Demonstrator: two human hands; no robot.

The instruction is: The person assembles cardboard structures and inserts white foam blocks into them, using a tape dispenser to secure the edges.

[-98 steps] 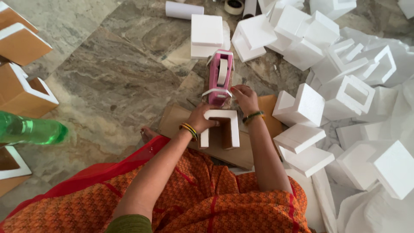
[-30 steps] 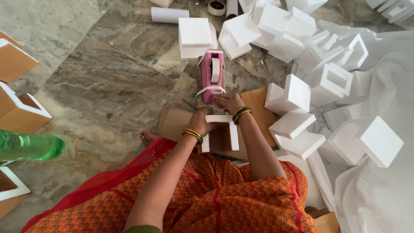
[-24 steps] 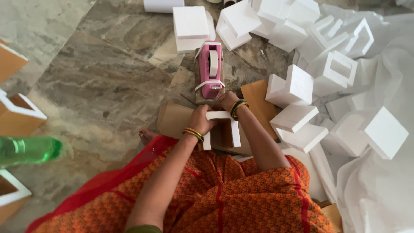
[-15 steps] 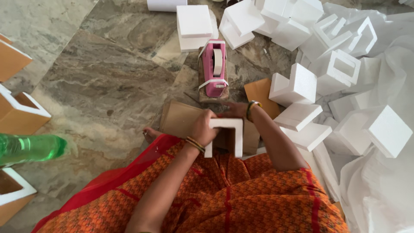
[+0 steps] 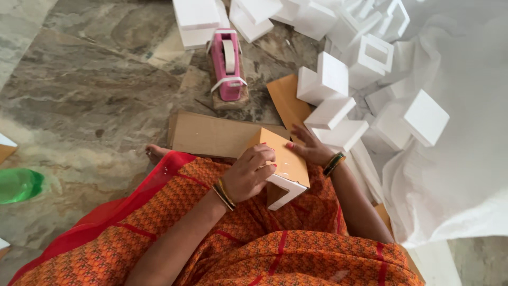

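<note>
You've got the small brown-and-white box [image 5: 283, 167] in your lap, tilted, brown face up, white edge showing at the lower corner. Your left hand [image 5: 250, 173] is curled over its near-left side, fingers pressing on the brown face, gripping it. Your right hand [image 5: 309, 150] lies flat against the box's far-right edge, fingers spread, steadying rather than clenched. Flat cardboard sheet [image 5: 214, 135] on the floor just beyond the box, touching your knee area. Pink tape dispenser [image 5: 228, 66] stands further out on the stone floor [image 5: 90, 90], well apart from both hands. White foam blocks [image 5: 330, 85] piled to your right, near the right hand. Green bottle [image 5: 18, 185] at the far left edge.
</note>
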